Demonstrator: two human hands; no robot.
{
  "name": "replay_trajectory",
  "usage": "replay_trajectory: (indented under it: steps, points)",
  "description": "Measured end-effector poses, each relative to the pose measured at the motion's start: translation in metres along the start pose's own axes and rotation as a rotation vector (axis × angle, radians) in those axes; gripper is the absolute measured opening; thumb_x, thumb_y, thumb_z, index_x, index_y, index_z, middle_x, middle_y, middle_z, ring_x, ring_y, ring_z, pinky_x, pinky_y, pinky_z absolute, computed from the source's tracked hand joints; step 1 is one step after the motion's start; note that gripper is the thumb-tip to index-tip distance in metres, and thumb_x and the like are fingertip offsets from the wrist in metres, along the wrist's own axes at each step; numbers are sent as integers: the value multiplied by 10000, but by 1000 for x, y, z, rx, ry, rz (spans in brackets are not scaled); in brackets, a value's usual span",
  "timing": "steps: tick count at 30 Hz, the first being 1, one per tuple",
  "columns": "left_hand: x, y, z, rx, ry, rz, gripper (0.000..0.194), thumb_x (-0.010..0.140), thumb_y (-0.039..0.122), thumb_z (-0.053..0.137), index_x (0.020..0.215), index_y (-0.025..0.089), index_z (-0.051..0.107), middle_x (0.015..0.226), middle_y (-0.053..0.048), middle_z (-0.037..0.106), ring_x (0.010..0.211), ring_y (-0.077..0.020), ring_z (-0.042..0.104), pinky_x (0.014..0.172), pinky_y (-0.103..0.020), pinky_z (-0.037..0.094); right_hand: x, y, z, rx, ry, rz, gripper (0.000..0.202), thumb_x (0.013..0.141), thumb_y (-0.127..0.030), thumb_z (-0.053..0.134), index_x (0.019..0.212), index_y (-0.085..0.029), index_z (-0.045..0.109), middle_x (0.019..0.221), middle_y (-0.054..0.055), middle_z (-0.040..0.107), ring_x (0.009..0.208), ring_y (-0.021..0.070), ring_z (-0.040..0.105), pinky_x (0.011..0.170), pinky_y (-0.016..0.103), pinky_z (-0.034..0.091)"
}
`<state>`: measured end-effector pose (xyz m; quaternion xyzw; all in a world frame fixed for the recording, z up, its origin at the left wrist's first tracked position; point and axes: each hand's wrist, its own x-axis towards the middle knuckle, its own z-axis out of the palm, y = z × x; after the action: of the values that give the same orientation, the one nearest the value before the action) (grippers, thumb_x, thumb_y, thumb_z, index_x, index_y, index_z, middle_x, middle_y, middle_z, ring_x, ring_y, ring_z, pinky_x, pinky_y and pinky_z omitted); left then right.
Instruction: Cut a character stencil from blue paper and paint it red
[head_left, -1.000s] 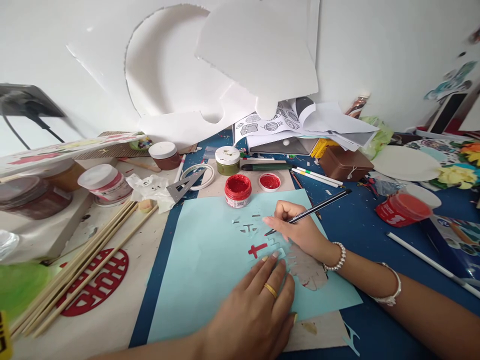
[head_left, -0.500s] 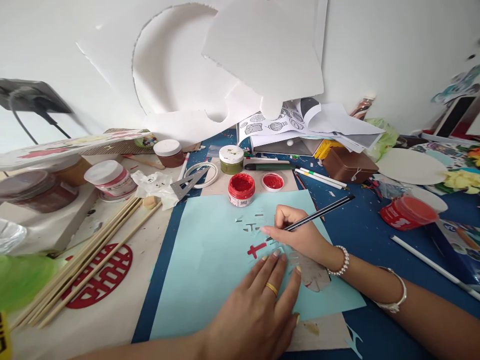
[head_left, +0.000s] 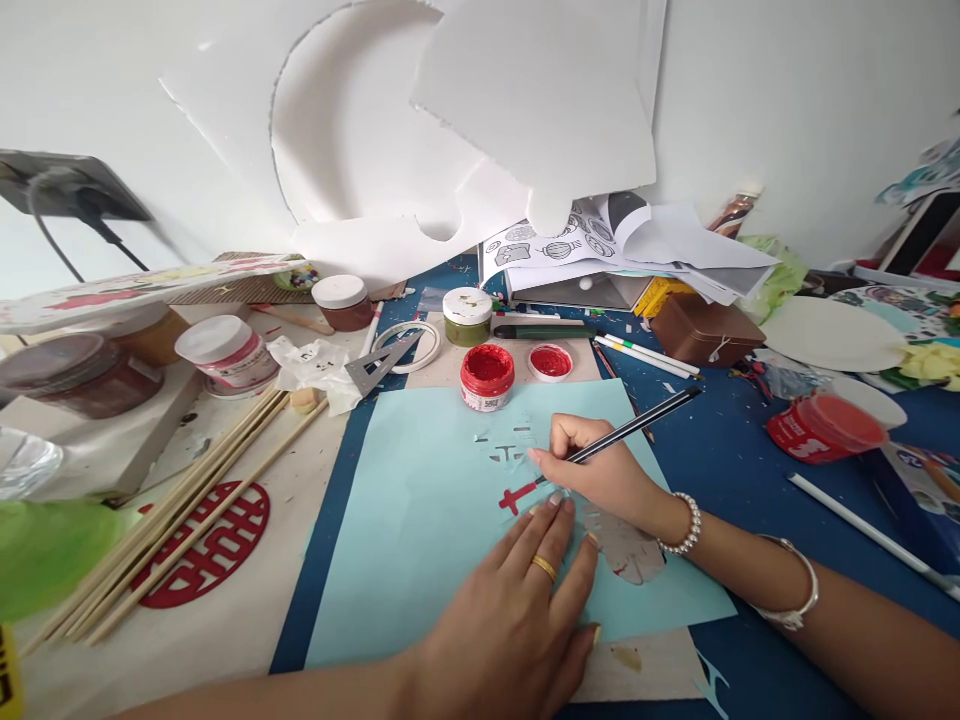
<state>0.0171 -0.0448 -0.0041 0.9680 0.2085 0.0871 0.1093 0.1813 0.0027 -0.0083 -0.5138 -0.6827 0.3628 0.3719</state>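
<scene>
A light blue sheet (head_left: 405,520) with cut-out openings lies on the table. My left hand (head_left: 510,600) rests flat on it, fingers spread, a yellow ring on one finger. My right hand (head_left: 600,465) grips a dark striped brush (head_left: 637,426), its tip down at the cut-outs just beyond my left fingertips. Beside the tip is a red painted shape (head_left: 517,496). An open jar of red paint (head_left: 487,377) stands at the sheet's far edge, and its lid (head_left: 550,362), red inside, lies to the right.
Wooden sticks (head_left: 180,510) lie across a red round ornament (head_left: 225,560) at the left. Behind the sheet are a green paint jar (head_left: 467,318) and a triangle ruler (head_left: 382,365). A brown box (head_left: 705,330) and a red tub (head_left: 825,428) stand right.
The view has shifted slightly. The brush is a little more to the left and its tip is nearer the red shape. My left hand stays on the sheet.
</scene>
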Motion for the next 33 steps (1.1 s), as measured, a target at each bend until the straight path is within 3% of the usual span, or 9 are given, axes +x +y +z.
replay_trajectory:
  steps: [26,33]
  points:
    - [0,0,-1,-19,-30,-9,440,900,326,326,1274,95,348,1320,-191,346,1239,-291,261,966,-406,327,1,0,1,-15,-24,-28,316,744,-256,556,548,-188,317,499,-66,346,472,73,313,436,209,273]
    - [0,1,-1,-26,-30,-17,435,903,317,319,1275,94,347,1326,-192,335,1246,-289,244,968,-405,322,1,1,0,-11,-3,-27,309,755,-197,519,551,-192,287,509,-67,314,476,73,288,439,210,265]
